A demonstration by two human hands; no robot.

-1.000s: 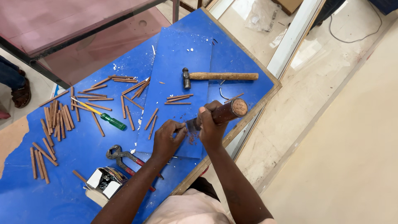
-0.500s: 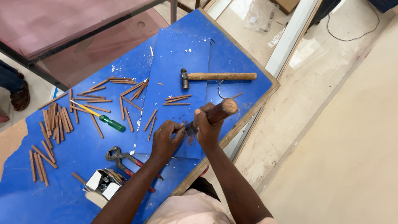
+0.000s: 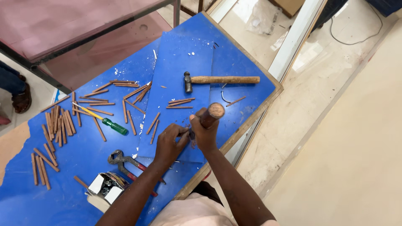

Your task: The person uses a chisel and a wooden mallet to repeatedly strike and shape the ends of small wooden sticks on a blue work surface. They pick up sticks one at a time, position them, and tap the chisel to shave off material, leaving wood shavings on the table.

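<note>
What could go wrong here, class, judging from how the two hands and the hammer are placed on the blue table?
1. The left hand pinches something small right beside the hammer gripped in the right hand; a strike could hit its fingers.
2. The work sits near the table edge, so pieces may fall off.

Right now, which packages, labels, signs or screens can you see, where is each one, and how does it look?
Small open carton: on the blue table, near edge, left of the pincers; white flaps, small dark parts inside.
Clear plastic bag: on the floor beyond the table's far edge; crumpled, see-through.
Brown cardboard box: on the floor at the top edge of the view; only a corner shows.
No signs or screens.
</note>
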